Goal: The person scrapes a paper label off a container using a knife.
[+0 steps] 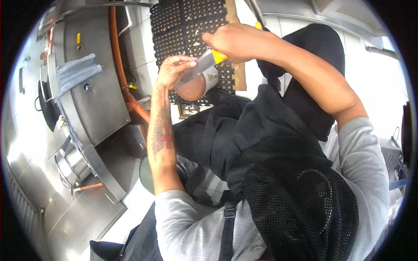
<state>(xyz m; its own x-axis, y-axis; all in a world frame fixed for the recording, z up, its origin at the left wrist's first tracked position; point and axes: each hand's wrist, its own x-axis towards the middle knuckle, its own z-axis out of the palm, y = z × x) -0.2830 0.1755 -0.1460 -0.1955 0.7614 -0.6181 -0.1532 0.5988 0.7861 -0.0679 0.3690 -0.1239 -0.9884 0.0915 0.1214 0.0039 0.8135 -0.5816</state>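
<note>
The right hand (233, 43) has its grip closed around the bright yellow handle of a broad, grey-bladed knife (204, 61). The yellow handle shows on both sides of the fist. The blade slants down from the fist toward the left hand (171, 71).

The left hand has its thumb and fingers drawn close together at the blade; it cannot be determined whether that grip pinches the metal or only rests against it. The left forearm bears a dark and red tattoo.

The knife is located above a round, translucent plastic tub (212, 78) with a brown circular face, and partly overlaps it in view. Whether that face is the tub's contents or a part of the tub cannot be established. The tub stands over a black perforated rubber mat (172, 39), which has pale scraps scattered on it.

Black-clad legs lie beside the tub. On the person's left is a stainless-steel kitchen unit (102, 104), with a blue-grey cloth (78, 73) draped at its edge and an orange pipe (115, 52) alongside.
</note>
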